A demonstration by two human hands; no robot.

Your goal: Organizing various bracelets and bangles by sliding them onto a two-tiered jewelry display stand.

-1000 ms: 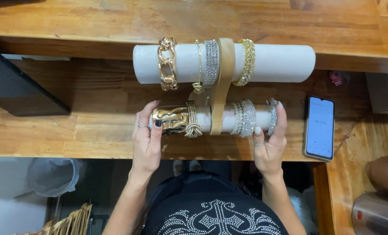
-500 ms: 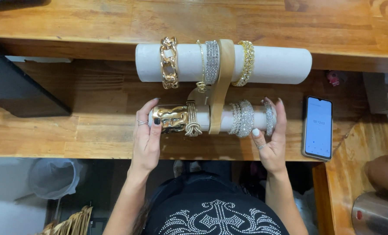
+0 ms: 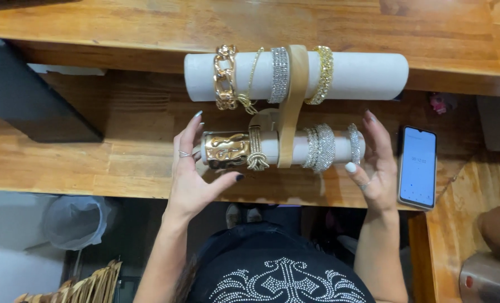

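Bracelet stand [image 3: 292, 106], a tan upright carrying two white padded rolls, is set on the wooden desk [image 3: 121, 163] under a shelf edge. The lower roll [image 3: 283, 148] is flanked by both hands: the left hand [image 3: 196, 174] and the right hand [image 3: 373, 168] are spread open, gripping nothing. The stand could be tipped by an uneven push, or the wide gold cuff [image 3: 226, 149] slid off the near end.

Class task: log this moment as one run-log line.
left hand: open at lower roll's left end | right hand: open at right end | near: gold cuff, phone
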